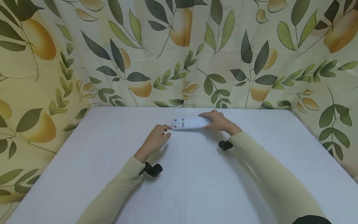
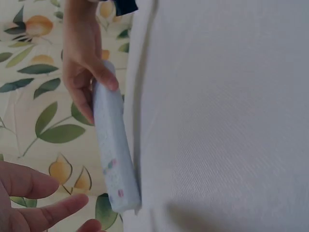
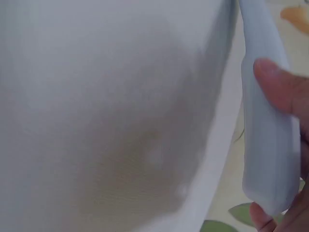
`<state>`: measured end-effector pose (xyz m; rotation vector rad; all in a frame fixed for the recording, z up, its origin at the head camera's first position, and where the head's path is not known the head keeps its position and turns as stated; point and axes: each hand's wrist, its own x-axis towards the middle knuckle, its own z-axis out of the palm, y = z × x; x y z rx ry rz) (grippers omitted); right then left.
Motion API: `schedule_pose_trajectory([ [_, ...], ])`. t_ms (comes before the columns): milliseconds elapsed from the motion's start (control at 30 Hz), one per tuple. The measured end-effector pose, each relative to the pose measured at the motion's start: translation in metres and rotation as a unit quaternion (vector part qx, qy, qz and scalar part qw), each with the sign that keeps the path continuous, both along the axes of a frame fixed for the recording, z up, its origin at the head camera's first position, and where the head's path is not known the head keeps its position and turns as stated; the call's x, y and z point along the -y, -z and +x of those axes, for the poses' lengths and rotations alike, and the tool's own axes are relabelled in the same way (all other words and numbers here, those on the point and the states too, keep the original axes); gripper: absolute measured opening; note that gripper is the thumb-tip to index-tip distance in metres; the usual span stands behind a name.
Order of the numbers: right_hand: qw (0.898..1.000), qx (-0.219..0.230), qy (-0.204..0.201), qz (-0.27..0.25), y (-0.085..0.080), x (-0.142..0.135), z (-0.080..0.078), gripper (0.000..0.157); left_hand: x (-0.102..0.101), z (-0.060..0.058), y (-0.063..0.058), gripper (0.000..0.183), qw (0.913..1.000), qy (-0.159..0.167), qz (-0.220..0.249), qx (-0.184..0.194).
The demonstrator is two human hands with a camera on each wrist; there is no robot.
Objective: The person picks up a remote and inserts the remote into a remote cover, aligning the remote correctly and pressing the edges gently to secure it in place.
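A white remote control [image 1: 190, 123] with rows of buttons, a few of them coloured, lies lengthwise from left to right near the table's far edge in the head view. My right hand [image 1: 218, 121] grips its right end, thumb on the near side and fingers over the far side. The right wrist view shows the thumb [image 3: 277, 89] pressed along the plain side of the remote. Just off the remote's left end is my left hand [image 1: 157, 137], its fingers loosely bent around nothing. In the left wrist view a gap separates those fingers [image 2: 53, 212] from the remote.
A white cloth covers the table [image 1: 179, 180]. Behind it and to the sides hangs a curtain [image 1: 167, 62] printed with leaves and yellow fruit. Dark wrist cameras sit on the left cuff [image 1: 153, 170] and right cuff [image 1: 225, 145].
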<state>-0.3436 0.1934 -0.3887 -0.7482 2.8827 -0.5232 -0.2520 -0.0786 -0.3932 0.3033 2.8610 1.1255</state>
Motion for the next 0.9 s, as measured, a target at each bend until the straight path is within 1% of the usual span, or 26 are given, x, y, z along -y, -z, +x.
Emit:
schedule_pose_trajectory([
  [133, 0.999, 0.02, 0.037, 0.012, 0.005, -0.003, -0.019, 0.064, -0.002, -0.001, -0.001, 0.031, 0.9994, -0.013, -0.023, -0.021],
  [200, 0.998, 0.031, 0.05, 0.022, 0.008, -0.002, -0.026, 0.063, -0.003, -0.002, -0.002, 0.031, 0.9991, -0.018, -0.03, -0.026],
  [300, 0.996, 0.035, 0.07, 0.034, 0.011, 0.001, -0.035, 0.062, -0.006, -0.006, -0.004, 0.031, 0.9981, -0.02, -0.041, -0.041],
  [467, 0.993, 0.026, 0.107, 0.038, 0.012, 0.01, -0.041, 0.061, -0.013, -0.012, -0.005, 0.031, 0.9954, -0.028, -0.059, -0.07],
  [567, 0.991, 0.032, 0.125, 0.039, 0.012, 0.015, -0.042, 0.059, -0.016, -0.015, -0.005, 0.034, 0.991, -0.025, -0.092, -0.093],
  [667, 0.99, 0.028, 0.135, 0.037, 0.013, 0.018, -0.038, 0.061, -0.017, -0.015, -0.003, 0.047, 0.9838, -0.014, -0.137, -0.115],
  [733, 0.99, 0.013, 0.137, 0.027, 0.011, 0.021, -0.03, 0.066, -0.017, -0.013, -0.001, 0.06, 0.9792, -0.006, -0.161, -0.123],
  [800, 0.991, -0.004, 0.131, 0.013, 0.008, 0.023, -0.016, 0.073, -0.015, -0.01, 0.0, 0.073, 0.9766, 0.004, -0.175, -0.125],
  [900, 0.993, -0.042, 0.113, -0.012, 0.002, 0.027, 0.017, 0.085, -0.012, -0.004, 0.001, 0.086, 0.975, 0.013, -0.181, -0.128],
])
